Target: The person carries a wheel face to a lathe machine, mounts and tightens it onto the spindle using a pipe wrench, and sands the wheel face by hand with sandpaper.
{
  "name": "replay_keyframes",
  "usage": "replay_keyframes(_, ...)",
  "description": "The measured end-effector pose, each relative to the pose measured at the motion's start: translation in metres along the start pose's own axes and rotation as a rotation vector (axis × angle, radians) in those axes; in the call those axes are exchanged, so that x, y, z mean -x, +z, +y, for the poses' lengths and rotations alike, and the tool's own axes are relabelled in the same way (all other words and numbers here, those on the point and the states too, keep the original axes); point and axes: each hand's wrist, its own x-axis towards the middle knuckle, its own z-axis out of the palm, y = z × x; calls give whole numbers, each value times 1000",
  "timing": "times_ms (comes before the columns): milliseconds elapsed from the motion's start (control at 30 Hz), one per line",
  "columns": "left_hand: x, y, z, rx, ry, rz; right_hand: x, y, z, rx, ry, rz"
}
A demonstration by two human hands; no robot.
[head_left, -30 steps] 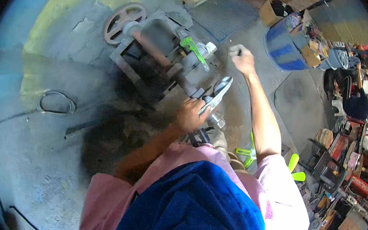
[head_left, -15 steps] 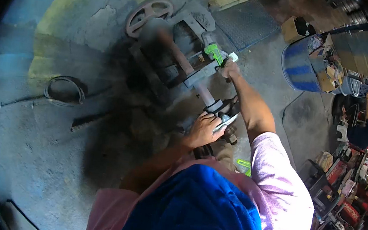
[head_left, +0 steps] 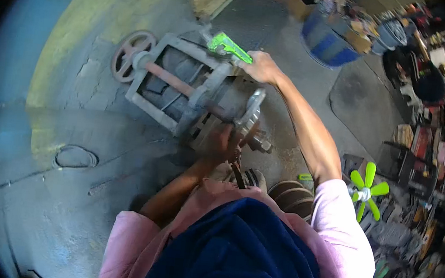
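Note:
A metal frame (head_left: 152,111) with a reddish shaft (head_left: 169,79) and a spoked handwheel (head_left: 133,56) stands on the floor in front of me. My right hand (head_left: 262,67) is closed round the end of a bright green tool (head_left: 231,47) at the frame's upper right corner. Nearer my body, my left hand (head_left: 222,141) is in shadow and blurred, beside a grey metal part (head_left: 252,109) at the near end of the shaft. Whether its fingers grip that part cannot be made out.
A blue bin (head_left: 327,41) full of scraps stands at the upper right. A green-bladed fan (head_left: 367,191) is right of my right arm. Tools and parts cover the far right. A coiled cable (head_left: 76,157) lies at the left.
My right hand was away from the green tool one second ago, then reached it and now holds it. The view has shifted. My left hand stays near the shaft's end.

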Motion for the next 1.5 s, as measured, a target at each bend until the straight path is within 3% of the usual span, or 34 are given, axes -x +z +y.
replay_keyframes(33, -2, 3, -1, 24, -19, 25, 34, -19, -4, 5, 21, 26)
replay_keyframes(67, -5, -4, 2, -6, 2, -35, 74, -39, -17, -42, -32, 194)
replay_keyframes(100, -8, -4, 8, -17, 81, 50, 108, -52, -27, -90, -90, 361)
replay_keyframes(133, -11, -5, 10, -23, 17, 7, 134, -61, -30, -94, -75, 390)
replay_keyframes(200, -19, -5, 15, -41, -53, -12, 187, -67, -32, -809, 354, 3)
replay_keyframes(233, -23, -7, 19, -61, -140, -125, 212, -52, -25, -830, 375, 56)
replay_keyframes(300, -36, -2, 17, -123, -112, -162, 251, -6, 6, -955, 512, 251)
replay_keyframes(333, -42, 1, 15, -126, -69, -147, 273, 14, 12, -966, 524, 284)
replay_keyframes(400, -59, 5, 14, -84, -15, -145, 323, 55, 20, -586, 596, 589)
replay_keyframes(600, -136, 39, 0, -427, -225, -404, 423, 191, -2, -466, 991, 594)
replay_keyframes(733, -194, 76, -30, -493, -191, -598, 424, 249, -28, -495, 1181, 606)
replay_keyframes(833, -226, 97, -27, -487, -290, -770, 405, 285, -27, -589, 1193, 649)
replay_keyframes(867, -244, 110, -52, -648, 23, -962, 398, 283, -31, -601, 1205, 633)
replay_keyframes(967, -271, 141, -73, -810, 203, -1204, 374, 301, -33, -712, 1147, 676)
replay_keyframes(1033, -272, 157, -83, -492, -296, -1092, 360, 314, -36, -710, 1180, 693)
replay_keyframes(1133, -294, 194, -130, -537, -429, -1188, 344, 330, -43, -772, 1110, 764)
replay_keyframes(1233, -290, 195, -115, -523, -386, -1218, 338, 339, -49, -770, 1033, 850)
replay_keyframes(1433, -299, 202, -138, -502, -343, -1353, 340, 318, -58, -868, 1054, 797)
replay_keyframes(1500, -288, 183, -95, -563, -373, -1279, 342, 314, -56, -864, 1025, 784)
